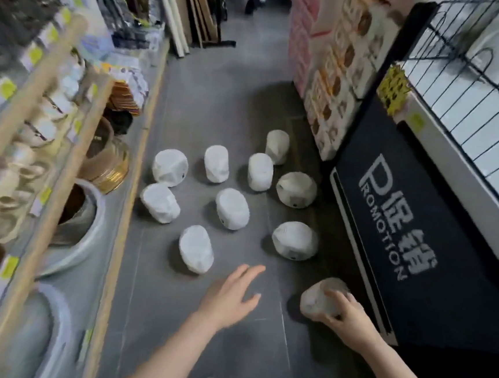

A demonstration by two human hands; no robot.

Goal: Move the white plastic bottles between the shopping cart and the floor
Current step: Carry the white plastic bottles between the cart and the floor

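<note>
Head view: we see nine white bottles point(232, 208) standing loose on the grey floor point(207, 100) of a shop aisle, a tenth bottle point(318, 297) nearest us by the black promotion sign point(403, 214). Right hand point(349, 313) sits on that tenth bottle, grip curled round its side, bottle touching or just off the floor, cannot tell which. We judge the step as either setting this one down or picking it up; the frame alone does not settle it. Left hand point(233, 293) hovers above bare floor, fingers spread and relaxed, grip wide, holding nothing, pointing toward the near bottle point(196, 249). Both forearms reach forward and down. Next move calls for a clean lift or release without knocking neighbours. Wire cart point(474, 88) at upper right, shelves point(36, 128) left.
</note>
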